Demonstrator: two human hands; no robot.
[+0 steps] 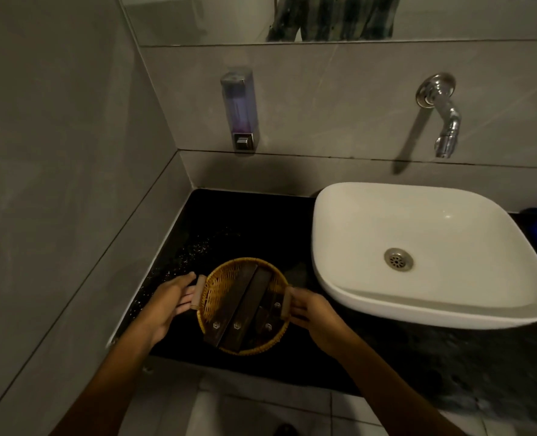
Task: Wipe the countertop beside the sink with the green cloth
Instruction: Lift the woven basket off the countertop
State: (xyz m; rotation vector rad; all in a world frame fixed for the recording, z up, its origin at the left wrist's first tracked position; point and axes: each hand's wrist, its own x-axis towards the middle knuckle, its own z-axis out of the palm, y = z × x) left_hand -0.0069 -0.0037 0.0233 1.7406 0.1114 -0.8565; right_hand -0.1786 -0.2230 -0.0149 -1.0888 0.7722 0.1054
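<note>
Both hands grip the side handles of a wicker basket (245,305) on the dark surface (229,221): left hand (169,305) curled around one handle, right hand (313,313) closed on the other, probably to clear it away for wiping. The white sink (424,250) sits close beside it. No green cloth is visible.

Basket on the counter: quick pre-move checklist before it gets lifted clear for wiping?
1. Left hand on the basket handle: ok.
2. Right hand on the opposite handle: ok.
3. Dark boxes lying inside the basket, none overhanging the rim: ok.
4. Clearance from the sink: ok, apart.
5. Green cloth located: not ok, none in view.
6. Countertop behind the basket bare: ok.
</note>
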